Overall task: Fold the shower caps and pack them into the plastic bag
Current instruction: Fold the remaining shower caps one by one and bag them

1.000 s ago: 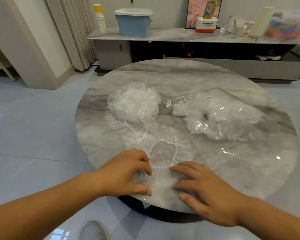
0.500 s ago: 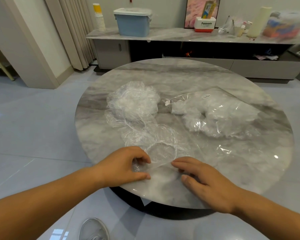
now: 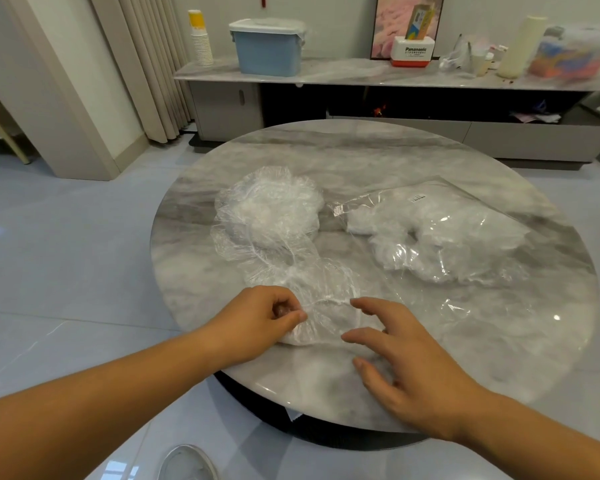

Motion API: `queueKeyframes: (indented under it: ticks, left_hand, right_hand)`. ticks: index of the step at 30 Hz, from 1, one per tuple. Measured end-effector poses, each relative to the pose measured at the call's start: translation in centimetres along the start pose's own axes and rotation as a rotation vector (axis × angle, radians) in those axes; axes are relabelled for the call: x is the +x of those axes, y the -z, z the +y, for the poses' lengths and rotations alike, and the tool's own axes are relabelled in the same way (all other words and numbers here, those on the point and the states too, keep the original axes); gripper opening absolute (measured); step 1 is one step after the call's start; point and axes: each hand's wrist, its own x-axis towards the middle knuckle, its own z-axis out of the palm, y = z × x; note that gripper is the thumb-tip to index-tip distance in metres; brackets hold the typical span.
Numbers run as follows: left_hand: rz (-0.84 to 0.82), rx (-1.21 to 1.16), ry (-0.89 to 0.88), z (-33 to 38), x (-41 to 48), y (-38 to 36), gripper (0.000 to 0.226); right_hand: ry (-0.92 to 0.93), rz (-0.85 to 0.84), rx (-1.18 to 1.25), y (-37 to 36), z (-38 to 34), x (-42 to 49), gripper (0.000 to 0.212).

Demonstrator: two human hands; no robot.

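Head camera looks down on a round marble desk (image 3: 378, 161) with tiled floor around it. Well beyond the hands, against the far wall, runs a long low shelf (image 3: 326, 76) carrying a blue lidded tub (image 3: 267, 46), a stack of paper cups (image 3: 200, 39), a white and red box (image 3: 413, 51) and other small items too blurred to name. Curtains (image 3: 146, 64) hang to the far left. A shoe tip (image 3: 187, 462) shows on the floor below the left forearm.

On the desk, just past the left hand (image 3: 257, 323), a heap of loose clear shower caps (image 3: 271, 216) stands; nothing lies between it and the hands. Ahead and to the right of the right hand (image 3: 406, 362) lies a clear plastic bag (image 3: 440, 233), already holding bunched white caps, its mouth turned toward the heap.

One shower cap (image 3: 323, 306) lies flat between the hands, near the front edge. The left hand is closed, pinching the cap's left edge between thumb and fingertips. The right hand is open, fingers spread and curled, its fingertips at the cap's right edge; whether they touch it cannot be told.
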Motion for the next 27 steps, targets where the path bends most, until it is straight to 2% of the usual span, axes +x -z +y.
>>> queueKeyframes:
  ticks: [3, 7, 13, 22, 24, 27]
  left_hand:
    - [0.068, 0.078, 0.009, -0.1, 0.6, -0.2, 0.015]
    - [0.094, 0.139, 0.005, 0.1, 1.1, -0.5, 0.017]
    - [0.121, 0.200, 0.036, -0.1, 1.3, -0.9, 0.023]
    - [0.207, 0.322, 0.150, 0.1, 1.3, 0.6, 0.039]
    - [0.218, 0.362, 0.122, 0.2, 1.2, 0.9, 0.041]
    - [0.145, 0.297, 0.051, 0.4, 1.0, 0.4, 0.049]
  right_hand:
    - [0.052, -0.007, -0.074, -0.1, -0.2, 0.5, 0.036]
    - [0.134, -0.097, -0.125, 0.3, -0.4, 0.9, 0.038]
    - [0.099, -0.278, -0.124, 0.3, -0.1, 1.3, 0.054]
    - [0.092, -0.274, -0.129, 0.3, 0.5, 1.2, 0.052]
    - [0.101, -0.253, -0.133, 0.2, 0.6, 1.1, 0.051]
    - [0.104, -0.245, -0.144, 0.3, 0.5, 1.0, 0.051]
